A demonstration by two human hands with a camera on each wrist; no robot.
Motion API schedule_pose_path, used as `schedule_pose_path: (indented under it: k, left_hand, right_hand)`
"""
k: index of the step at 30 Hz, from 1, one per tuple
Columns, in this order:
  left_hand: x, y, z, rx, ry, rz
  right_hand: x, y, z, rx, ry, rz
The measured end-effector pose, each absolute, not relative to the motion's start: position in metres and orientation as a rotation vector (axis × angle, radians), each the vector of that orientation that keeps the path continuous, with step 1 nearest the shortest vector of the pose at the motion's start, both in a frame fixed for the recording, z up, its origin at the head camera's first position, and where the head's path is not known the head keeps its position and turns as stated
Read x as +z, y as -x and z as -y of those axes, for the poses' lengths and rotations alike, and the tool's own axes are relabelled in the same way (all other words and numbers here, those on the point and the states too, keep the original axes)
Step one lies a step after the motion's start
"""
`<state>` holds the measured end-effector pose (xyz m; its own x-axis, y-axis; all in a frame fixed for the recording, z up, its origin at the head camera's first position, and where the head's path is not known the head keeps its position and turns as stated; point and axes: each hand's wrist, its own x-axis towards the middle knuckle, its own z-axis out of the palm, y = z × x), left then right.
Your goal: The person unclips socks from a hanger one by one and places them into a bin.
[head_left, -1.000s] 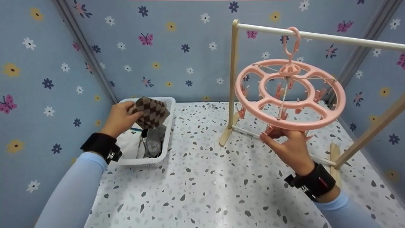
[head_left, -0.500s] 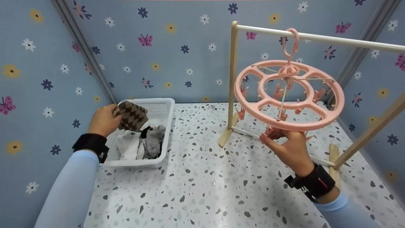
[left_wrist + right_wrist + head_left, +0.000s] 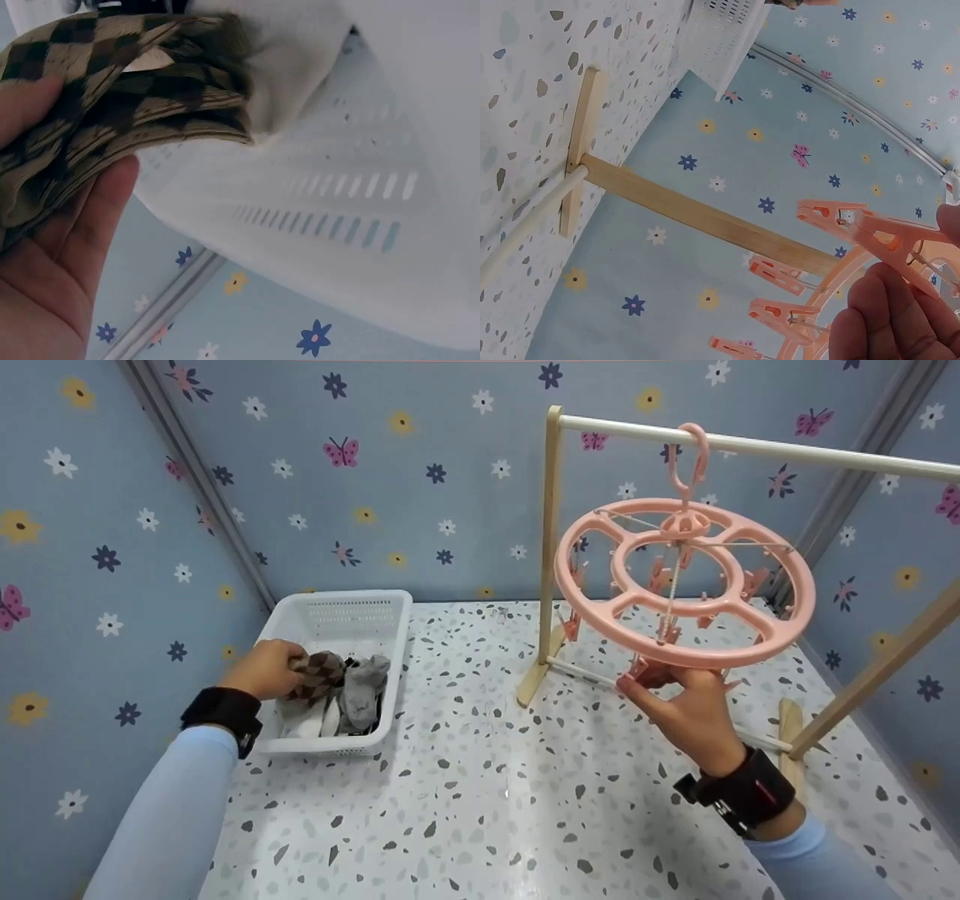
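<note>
My left hand (image 3: 264, 669) pinches a brown sock (image 3: 318, 676) with a diamond check, low inside the white basket (image 3: 403, 660) at the left. In the left wrist view the folded sock (image 3: 161, 105) lies between thumb and fingers, its end against a white sock (image 3: 289, 67). Beside it in the basket is a grey sock (image 3: 361, 697). My right hand (image 3: 694, 720) is under the rim of the round pink drying hanger (image 3: 622, 637). In the right wrist view its thumb and fingers hold a pink clothespin (image 3: 889, 234) that hangs from the ring by a cord.
The hanger hooks over the white bar (image 3: 810, 451) of a wooden stand (image 3: 553, 532) on the right. Several more clothespins (image 3: 780, 315) dangle from the ring. Speckled white tabletop (image 3: 465, 780) lies between basket and stand, with flowered walls (image 3: 450, 457) behind and at both sides.
My left hand has moved left and then down, lowering the checked sock from above the basket into it, among the other socks. The right hand stays at the clothespin.
</note>
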<state>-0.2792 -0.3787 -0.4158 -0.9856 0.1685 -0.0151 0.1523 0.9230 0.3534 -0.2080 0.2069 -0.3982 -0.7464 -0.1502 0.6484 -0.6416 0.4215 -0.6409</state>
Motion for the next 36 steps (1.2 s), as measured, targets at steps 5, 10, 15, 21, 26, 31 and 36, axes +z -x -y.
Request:
schedule_pose_path:
  k: [5,10,15,21,26,31,36]
  left_hand:
    - [-0.424,0.281,0.370,0.530,-0.302,-2.888]
    - [-0.432,0.280,0.364,0.492,-0.181,-2.741]
    - [-0.437,0.277,0.354,0.463,-0.163,-2.680]
    - [-0.438,0.273,0.343,0.360,-0.284,-2.630]
    - [-0.436,0.266,0.336,0.292,-0.276,-2.598]
    - [-0.433,0.263,0.329,0.331,-0.259,-2.642]
    - [-0.430,0.261,0.323,0.431,-0.198,-2.690]
  right_hand:
    - [-0.398,0.208,-0.207,1.320,-0.670,2.172]
    - [-0.399,0.207,-0.208,1.312,-0.672,2.170]
    - [-0.400,0.208,-0.209,1.310,-0.665,2.162]
    - [-0.401,0.209,-0.210,1.308,-0.633,2.164]
    - [-0.403,0.208,-0.212,1.290,-0.602,2.165]
    - [-0.403,0.207,-0.212,1.294,-0.592,2.146]
    - [-0.403,0.207,-0.212,1.319,-0.607,2.127]
